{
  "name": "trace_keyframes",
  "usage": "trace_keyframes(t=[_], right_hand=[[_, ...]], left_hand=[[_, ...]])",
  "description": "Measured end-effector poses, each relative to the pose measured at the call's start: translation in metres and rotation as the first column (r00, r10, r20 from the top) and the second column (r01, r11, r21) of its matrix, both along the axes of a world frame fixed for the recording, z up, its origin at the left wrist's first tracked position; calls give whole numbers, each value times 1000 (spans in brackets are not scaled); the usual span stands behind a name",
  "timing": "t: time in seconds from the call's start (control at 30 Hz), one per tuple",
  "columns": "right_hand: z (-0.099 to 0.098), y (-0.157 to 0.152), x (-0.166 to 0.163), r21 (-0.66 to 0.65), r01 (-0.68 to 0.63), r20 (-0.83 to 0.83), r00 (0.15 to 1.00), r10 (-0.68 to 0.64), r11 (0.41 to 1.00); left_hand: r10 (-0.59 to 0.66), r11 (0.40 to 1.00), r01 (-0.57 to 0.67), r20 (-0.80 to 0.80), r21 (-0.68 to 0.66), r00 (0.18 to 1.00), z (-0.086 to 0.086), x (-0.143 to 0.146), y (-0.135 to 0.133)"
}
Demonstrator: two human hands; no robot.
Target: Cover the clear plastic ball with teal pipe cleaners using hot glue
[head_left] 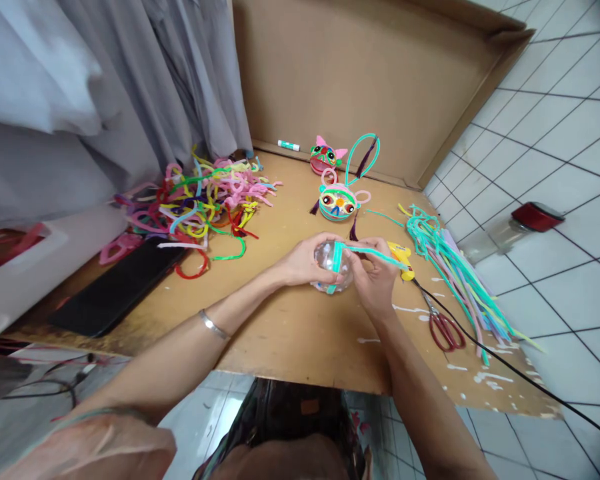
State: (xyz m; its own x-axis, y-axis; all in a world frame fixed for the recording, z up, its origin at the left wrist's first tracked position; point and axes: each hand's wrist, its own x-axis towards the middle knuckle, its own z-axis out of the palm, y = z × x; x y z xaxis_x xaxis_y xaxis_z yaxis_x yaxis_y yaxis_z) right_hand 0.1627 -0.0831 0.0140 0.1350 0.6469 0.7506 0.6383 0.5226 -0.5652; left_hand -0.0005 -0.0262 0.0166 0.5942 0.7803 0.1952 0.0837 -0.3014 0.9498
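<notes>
My left hand [300,261] cups a clear plastic ball [327,259] above the middle of the wooden board [290,327]. A teal pipe cleaner [365,252] runs round the ball and sticks out to the right. My right hand [373,277] pinches that pipe cleaner against the ball's right side. Both hands are closed on what they hold. Just behind them lies a finished teal pipe-cleaner figure [338,202] with big eyes and a loop handle. A second, pink-eared figure [326,155] sits further back.
A tangle of mixed pipe cleaners [205,200] lies at the left, a bundle of straight ones [450,263] at the right. A yellow glue gun [401,257], red scissors [445,328] and a black cord [510,367] lie right of my hands. A black phone [115,290] lies at the left.
</notes>
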Motion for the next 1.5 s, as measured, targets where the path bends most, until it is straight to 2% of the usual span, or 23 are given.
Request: trace_keyframes(t=[0.1, 0.3, 0.47, 0.6, 0.7, 0.87, 1.23, 1.37, 1.5], right_hand=[[4, 0, 2, 29, 47, 88, 995, -49, 998], [7, 0, 8, 109, 48, 256, 964, -74, 993], [8, -1, 10, 191, 42, 343, 933, -107, 981], [7, -1, 10, 271, 83, 379, 907, -185, 959], [5, 0, 10, 276, 71, 374, 911, -175, 958], [3, 1, 10, 203, 71, 327, 935, -136, 977], [4, 1, 5, 50, 4, 92, 996, -9, 999], [5, -1, 2, 78, 25, 118, 992, -34, 997], [7, -3, 0, 88, 66, 136, 988, -78, 994]], left_hand=[[-2, 1000, 2, 2, 20, 1000, 0, 0, -1], [-11, 999, 10, 5, 53, 1000, 0, 1, -2], [-10, 996, 10, 1, 89, 1000, 0, 2, -3], [-25, 995, 25, -5, 100, 1000, 0, 1, -4], [-31, 993, 33, -17, 113, 999, 1, 0, -4], [-34, 994, 35, -13, 105, 999, 0, 0, -3], [-22, 998, 21, 7, 65, 1000, -1, 1, -1], [23, 995, -24, 10, 97, 1000, -3, 2, -1], [3, 989, -4, 9, 149, 1000, -2, 2, -2]])
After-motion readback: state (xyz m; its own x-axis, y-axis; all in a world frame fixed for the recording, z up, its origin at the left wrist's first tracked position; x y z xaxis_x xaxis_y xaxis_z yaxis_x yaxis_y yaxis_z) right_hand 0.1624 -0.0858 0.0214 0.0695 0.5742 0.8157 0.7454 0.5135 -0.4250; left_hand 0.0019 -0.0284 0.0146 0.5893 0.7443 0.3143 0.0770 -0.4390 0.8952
